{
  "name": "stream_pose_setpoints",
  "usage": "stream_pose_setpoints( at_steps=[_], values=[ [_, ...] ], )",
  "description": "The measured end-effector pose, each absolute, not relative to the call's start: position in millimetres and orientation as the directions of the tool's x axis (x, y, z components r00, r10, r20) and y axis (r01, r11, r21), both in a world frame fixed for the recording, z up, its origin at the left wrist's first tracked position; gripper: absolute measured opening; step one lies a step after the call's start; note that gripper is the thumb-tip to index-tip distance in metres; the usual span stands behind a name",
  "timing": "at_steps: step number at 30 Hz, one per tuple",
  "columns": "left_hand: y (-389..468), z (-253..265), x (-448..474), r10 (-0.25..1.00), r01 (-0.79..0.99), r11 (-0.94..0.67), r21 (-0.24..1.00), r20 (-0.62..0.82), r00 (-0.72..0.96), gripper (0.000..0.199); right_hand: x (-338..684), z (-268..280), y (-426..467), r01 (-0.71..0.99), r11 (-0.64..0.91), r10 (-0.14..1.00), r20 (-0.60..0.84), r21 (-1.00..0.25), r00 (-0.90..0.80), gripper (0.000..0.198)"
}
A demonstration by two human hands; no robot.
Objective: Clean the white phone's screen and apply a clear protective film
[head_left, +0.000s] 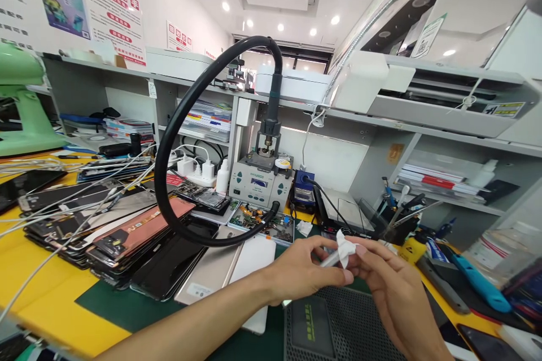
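My left hand [302, 271] is closed around a slim, silver-edged flat object [331, 260], which looks like a phone seen edge-on; most of it is hidden by my fingers. My right hand [392, 276] pinches a crumpled white tissue [345, 248] and presses it against the near end of that object. Both hands are close together above a dark perforated mat [351, 327] on the bench. A black panel with yellow-green lettering [313, 327] lies on the mat below my left wrist.
Stacked phone screens [139, 231] and a white tablet-like slab [254, 271] lie left. A hot-air station [259, 180] stands behind, its thick black hose [163, 152] arching forward. Right are a blue-handled tool [478, 282], a yellow bottle [412, 249] and a clear jar [491, 254].
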State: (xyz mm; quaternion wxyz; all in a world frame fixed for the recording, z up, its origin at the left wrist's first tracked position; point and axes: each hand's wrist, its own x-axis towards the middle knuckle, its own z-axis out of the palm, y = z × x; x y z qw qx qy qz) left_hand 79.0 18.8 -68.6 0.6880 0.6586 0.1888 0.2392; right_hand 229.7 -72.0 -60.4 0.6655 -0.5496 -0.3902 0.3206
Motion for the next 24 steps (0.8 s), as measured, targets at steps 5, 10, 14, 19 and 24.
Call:
stream_pose_setpoints(
  at_steps=[5,10,14,19,24],
  values=[
    [19.2,-68.1,78.8,0.567,-0.078,0.048,0.996,0.037,0.823,0.051,225.3,-61.9,-71.5,0.204,0.169,0.807,0.255,-0.964,0.533,0.04],
    [19.5,-69.5,79.4,0.546,-0.085,0.048,0.995,0.045,0.837,0.048,228.0,-63.0,-68.9,0.041,0.178,0.819,0.171,-0.983,0.548,0.039],
    [21.7,-70.1,78.8,0.538,-0.085,0.031,0.996,0.055,0.841,0.049,230.2,-61.4,-67.2,-0.159,0.143,0.88,0.052,-0.977,0.472,0.038],
    [22.4,-64.1,76.0,0.486,-0.108,0.076,0.991,0.058,0.872,0.044,228.5,-60.9,-65.6,-0.136,0.111,0.859,0.026,-0.985,0.512,0.047],
    [21.5,-60.4,74.9,0.433,-0.192,0.231,0.954,0.075,0.898,0.038,229.2,-61.7,-65.5,-0.039,0.088,0.827,0.051,-0.995,0.56,0.049]
  ],
)
